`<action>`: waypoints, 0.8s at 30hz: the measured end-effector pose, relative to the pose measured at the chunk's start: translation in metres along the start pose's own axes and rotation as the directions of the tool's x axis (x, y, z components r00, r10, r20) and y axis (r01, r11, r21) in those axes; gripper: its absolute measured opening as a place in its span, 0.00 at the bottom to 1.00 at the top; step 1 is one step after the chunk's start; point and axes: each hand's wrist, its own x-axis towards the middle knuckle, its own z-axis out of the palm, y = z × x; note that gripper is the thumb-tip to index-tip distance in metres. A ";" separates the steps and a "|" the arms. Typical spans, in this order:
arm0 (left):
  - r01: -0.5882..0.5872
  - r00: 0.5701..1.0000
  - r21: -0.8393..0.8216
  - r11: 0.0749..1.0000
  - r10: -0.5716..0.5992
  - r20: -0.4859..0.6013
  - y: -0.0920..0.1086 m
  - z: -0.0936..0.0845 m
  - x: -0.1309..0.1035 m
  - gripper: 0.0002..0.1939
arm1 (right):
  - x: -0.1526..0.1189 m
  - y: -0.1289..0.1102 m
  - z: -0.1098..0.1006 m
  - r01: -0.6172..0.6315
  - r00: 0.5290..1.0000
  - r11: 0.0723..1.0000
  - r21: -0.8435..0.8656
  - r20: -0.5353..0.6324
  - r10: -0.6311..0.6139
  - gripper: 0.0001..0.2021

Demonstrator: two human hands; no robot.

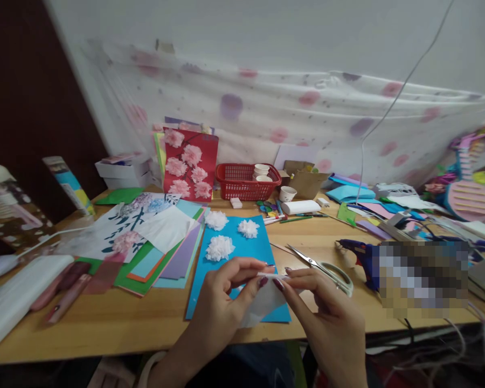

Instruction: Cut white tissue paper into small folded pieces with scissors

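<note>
White tissue sheet (262, 306) is held up in front of the near part of the blue card (200, 283), its loose end drooping past that card's near edge. The left hand (226, 299) has its fingers pinched on the sheet's upper edge, and the right hand (327, 307) grips the same edge, the two sets of fingers almost meeting.

A tear seems the likeliest mishap: the sheet looks thin enough to see through, and with the pinches so close, a small tug apart would strain the short stretch between them. If either pinch slackened, the edge could slip and any crease in it would probably spread.

On the blue card, beyond the left hand, sit three white flowers (220, 248); a dropped knuckle could flatten the nearest. Whether they are stuck down cannot be told, so a bump to the card might shift them.

Right of the card, the scissors (302, 254) lie just past the right hand, and an outward swing could knock them. Farther right, the glue gun (359, 252) points back towards the card; if hot, it could burn a straying hand. Cables (463, 339) beyond it could snag.
</note>
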 end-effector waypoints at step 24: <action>0.144 0.986 -0.268 0.953 -0.161 -0.043 0.002 -0.002 0.005 0.09 | -0.008 0.005 0.016 -0.334 0.937 0.908 0.252 -0.017 0.349 0.13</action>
